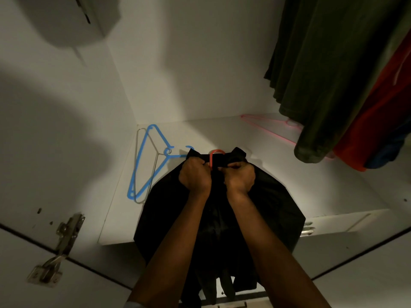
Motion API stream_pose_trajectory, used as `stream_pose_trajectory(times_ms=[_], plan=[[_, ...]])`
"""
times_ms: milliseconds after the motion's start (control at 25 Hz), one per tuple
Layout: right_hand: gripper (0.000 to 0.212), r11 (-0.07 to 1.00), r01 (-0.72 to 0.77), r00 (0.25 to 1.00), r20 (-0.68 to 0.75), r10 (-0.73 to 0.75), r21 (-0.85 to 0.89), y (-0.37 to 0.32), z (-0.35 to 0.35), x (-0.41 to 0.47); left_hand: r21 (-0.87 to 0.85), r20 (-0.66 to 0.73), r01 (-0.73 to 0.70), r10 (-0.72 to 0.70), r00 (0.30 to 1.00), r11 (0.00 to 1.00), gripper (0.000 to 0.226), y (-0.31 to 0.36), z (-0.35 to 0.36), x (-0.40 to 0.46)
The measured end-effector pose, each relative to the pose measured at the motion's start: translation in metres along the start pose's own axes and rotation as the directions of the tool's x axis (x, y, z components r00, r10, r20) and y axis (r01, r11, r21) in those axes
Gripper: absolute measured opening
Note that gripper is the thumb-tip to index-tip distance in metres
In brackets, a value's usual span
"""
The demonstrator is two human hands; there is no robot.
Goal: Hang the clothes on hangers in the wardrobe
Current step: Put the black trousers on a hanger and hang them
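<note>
Two garments at least already hang at the right of the wardrobe: a dark green garment [329, 70] nearest the middle and a red garment [375, 121] behind it, with something blue low down beside the red that may be a third piece, though the light there is too poor to be sure. That part of the job looks done.

The piece in hand is a black garment [222, 214], which lies spread on the wardrobe shelf [322, 181] and droops over its front edge toward the person. A red hanger [214, 157] is partly inside it; only its hook shows, poking out at the collar between the two hands. The left hand [195, 175] has its grip closed tight on the black cloth just left of the hook, and the right hand [240, 175] has its grip closed on the cloth just right of it, fingers curled in on both. My judgement is that the collar is being settled round the hook, so this garment is dressed on its hanger or nearly so, but it has not yet been lifted and hung.

Spare hangers remain on the shelf: a blue hanger [142, 165] and a grey wire hanger [153, 152] lying one over the other at the left, the black cloth covering their near end, and a pink hanger [269, 127] at the back right, partly under the green garment. Whether more clothes wait out of view cannot be told.
</note>
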State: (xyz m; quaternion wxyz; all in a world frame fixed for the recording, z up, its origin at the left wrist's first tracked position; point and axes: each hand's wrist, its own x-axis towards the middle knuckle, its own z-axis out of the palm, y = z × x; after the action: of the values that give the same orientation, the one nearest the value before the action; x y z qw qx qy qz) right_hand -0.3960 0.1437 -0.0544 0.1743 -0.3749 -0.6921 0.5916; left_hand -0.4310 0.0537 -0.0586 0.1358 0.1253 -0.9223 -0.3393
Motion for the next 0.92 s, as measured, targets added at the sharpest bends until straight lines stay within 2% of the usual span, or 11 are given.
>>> stream_pose_trajectory(times_ms=[80,200,320,400,480,560,640,760,920], plan=[[0.029,0.986,-0.100,0.995,0.027,0.097,0.137,-0.001,0.003,0.007,0.032,0.044,0.038,-0.040,0.998,0.999,0.015,0.006,-0.002,0.008],[0.023,0.922,-0.227,0.972,0.139,0.192,0.313,-0.006,0.003,0.012,0.005,0.132,0.100,-0.100,0.986,0.995,0.030,0.014,-0.008,0.018],[0.022,0.915,-0.243,0.966,0.162,0.200,0.320,-0.003,0.007,0.010,-0.049,0.199,0.142,-0.130,0.971,0.989,0.034,0.016,-0.011,0.022],[0.023,0.921,-0.226,0.972,0.130,0.194,0.316,-0.003,0.011,0.007,-0.126,0.222,0.122,-0.092,0.971,0.985,0.025,0.010,-0.015,0.024],[0.027,0.936,-0.172,0.985,0.085,0.153,0.306,-0.002,0.014,0.005,-0.243,0.237,0.046,0.013,0.971,0.969,0.009,-0.006,-0.014,0.025],[0.029,0.962,-0.099,0.995,0.048,0.090,0.254,-0.002,0.018,0.000,-0.335,0.242,-0.020,0.107,0.964,0.942,0.025,-0.016,-0.016,0.021],[0.032,0.981,-0.007,1.000,0.014,0.004,0.192,0.003,0.022,-0.004,-0.383,0.250,-0.054,0.160,0.955,0.922,0.025,-0.022,-0.016,0.015],[0.030,0.986,0.156,0.988,-0.002,-0.156,0.066,0.007,0.020,-0.010,-0.491,0.258,-0.042,0.191,0.947,0.870,0.017,-0.027,-0.017,0.010],[0.027,0.963,0.269,0.963,0.017,-0.269,0.010,0.009,0.019,-0.014,-0.581,0.267,-0.021,0.215,0.939,0.814,0.026,-0.034,-0.019,0.007]])
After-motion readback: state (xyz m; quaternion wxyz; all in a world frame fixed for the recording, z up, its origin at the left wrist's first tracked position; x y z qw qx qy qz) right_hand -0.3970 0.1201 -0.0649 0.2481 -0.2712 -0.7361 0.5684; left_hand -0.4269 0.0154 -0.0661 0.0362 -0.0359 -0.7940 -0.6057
